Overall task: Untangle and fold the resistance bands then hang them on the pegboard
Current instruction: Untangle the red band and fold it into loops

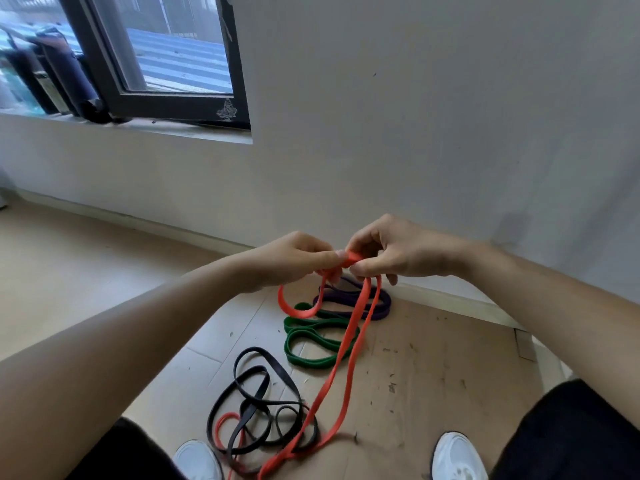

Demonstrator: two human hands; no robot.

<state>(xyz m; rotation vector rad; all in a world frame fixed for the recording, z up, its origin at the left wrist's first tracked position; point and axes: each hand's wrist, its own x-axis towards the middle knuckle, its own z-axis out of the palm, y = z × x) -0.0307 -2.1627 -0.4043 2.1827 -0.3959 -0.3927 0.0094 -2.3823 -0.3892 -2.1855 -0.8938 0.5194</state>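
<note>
Both hands hold an orange resistance band (349, 344) up in front of me. My left hand (294, 258) pinches its top end from the left, and my right hand (398, 251) pinches it from the right. Two strands hang from the hands down to the floor between my feet. There the orange band runs through a tangled black band (256, 403). A green band (308, 341) and a purple band (349, 299) lie looped on the floor near the wall. No pegboard is in view.
A sheet of cardboard (433, 375) covers the floor on the right, beside pale tiles (69, 271). My white shoes (457, 459) stand at the bottom edge. A grey wall (415, 133) is close ahead, with a dark-framed window (173, 57) at the upper left.
</note>
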